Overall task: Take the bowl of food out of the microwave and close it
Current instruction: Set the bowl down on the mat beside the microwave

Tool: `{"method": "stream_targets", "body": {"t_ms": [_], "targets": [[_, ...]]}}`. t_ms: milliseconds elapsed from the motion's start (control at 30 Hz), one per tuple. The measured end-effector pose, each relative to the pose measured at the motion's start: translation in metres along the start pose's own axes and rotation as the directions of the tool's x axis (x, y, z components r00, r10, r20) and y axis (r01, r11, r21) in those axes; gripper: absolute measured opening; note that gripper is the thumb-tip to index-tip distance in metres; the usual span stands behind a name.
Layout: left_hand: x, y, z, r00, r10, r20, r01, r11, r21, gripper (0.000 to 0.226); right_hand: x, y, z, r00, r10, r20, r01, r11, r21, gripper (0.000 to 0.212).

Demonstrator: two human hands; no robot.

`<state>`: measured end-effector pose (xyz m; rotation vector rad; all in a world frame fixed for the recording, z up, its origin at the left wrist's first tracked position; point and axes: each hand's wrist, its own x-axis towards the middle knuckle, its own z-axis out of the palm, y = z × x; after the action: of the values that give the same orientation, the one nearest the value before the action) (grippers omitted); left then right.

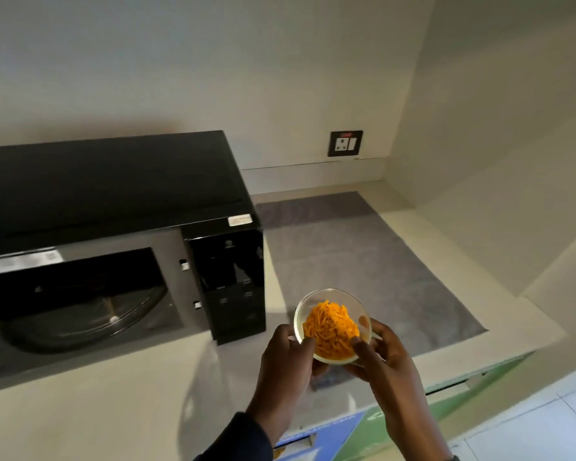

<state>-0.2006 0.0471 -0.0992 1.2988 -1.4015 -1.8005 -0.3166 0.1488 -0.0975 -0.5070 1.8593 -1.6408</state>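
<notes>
A small clear glass bowl (330,302) heaped with orange food strips (330,329) is held in front of me, above the counter, to the right of the microwave. My left hand (285,367) grips its left side and my right hand (381,356) grips its right side and underside. The black microwave (120,194) stands at the left with its cavity open; its glass turntable (90,317) is bare. The door itself is out of view to the left.
A grey mat (363,261) lies on the pale counter (113,410) right of the microwave, just beyond the bowl. A wall socket (345,143) is on the back wall. The side wall closes the corner at the right. Green and blue packaging (346,434) shows below the counter edge.
</notes>
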Motion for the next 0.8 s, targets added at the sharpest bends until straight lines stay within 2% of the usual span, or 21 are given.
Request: {"method": "stream_targets", "body": {"t_ms": [133,300,500,600,800], "targets": [[0.031,0.002,0.031,0.999,0.045,-0.003,-0.045,0.999,0.017,0.011,0.045,0.006,-0.01,0.999,0.019,-0.03,-0.017,0.998,0.061,0.026],[0.078,0.013,0.064,0.998,0.059,0.006,-0.059,0.998,-0.004,0.013,0.112,0.016,-0.014,0.997,0.018,-0.072,-0.017,1.0,0.007,0.017],[0.144,0.019,0.092,0.996,0.064,0.06,-0.06,0.995,-0.078,0.022,0.186,0.018,-0.004,0.998,0.008,-0.055,-0.012,0.998,-0.067,0.031],[0.169,0.021,0.103,0.996,0.083,0.042,-0.079,0.993,-0.088,0.028,0.216,0.017,0.002,0.998,0.01,-0.06,-0.014,0.997,-0.072,0.035],[0.202,0.023,0.116,0.983,0.177,0.057,-0.172,0.981,-0.085,0.037,0.253,0.014,0.009,0.997,0.0,-0.082,-0.007,0.997,-0.078,0.029]]}}
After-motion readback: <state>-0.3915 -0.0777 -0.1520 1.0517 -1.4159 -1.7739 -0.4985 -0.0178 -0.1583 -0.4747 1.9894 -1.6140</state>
